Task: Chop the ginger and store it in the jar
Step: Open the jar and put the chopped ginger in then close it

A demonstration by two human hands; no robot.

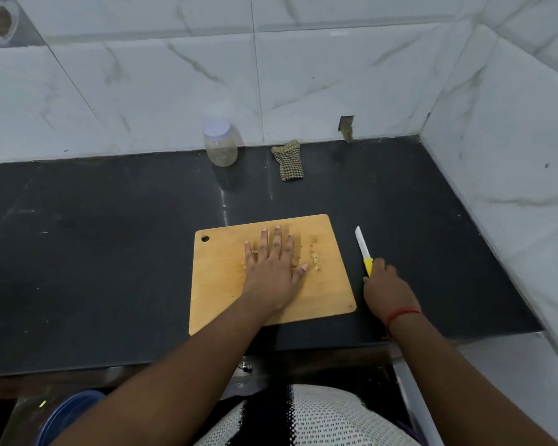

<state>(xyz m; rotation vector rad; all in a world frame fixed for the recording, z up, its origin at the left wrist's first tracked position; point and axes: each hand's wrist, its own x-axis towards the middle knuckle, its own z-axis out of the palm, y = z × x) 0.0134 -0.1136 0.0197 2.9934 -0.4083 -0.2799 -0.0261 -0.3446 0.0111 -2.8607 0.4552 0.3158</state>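
Observation:
A wooden cutting board [322,294] lies on the black counter. Small chopped ginger pieces [315,259] are scattered on its upper middle. My left hand [273,268] lies flat, fingers spread, on the board over some of the pieces. To the right of the board, my right hand [385,286] grips the yellow handle of a knife [363,249], whose white blade rests on the counter pointing away from me. A clear plastic jar [220,146] with a white lid on stands at the back wall.
A folded checked cloth [289,160] lies next to the jar at the wall. The black counter [110,252] ends at a tiled wall on the right. Below the front edge, a blue round container [68,413] shows at the lower left.

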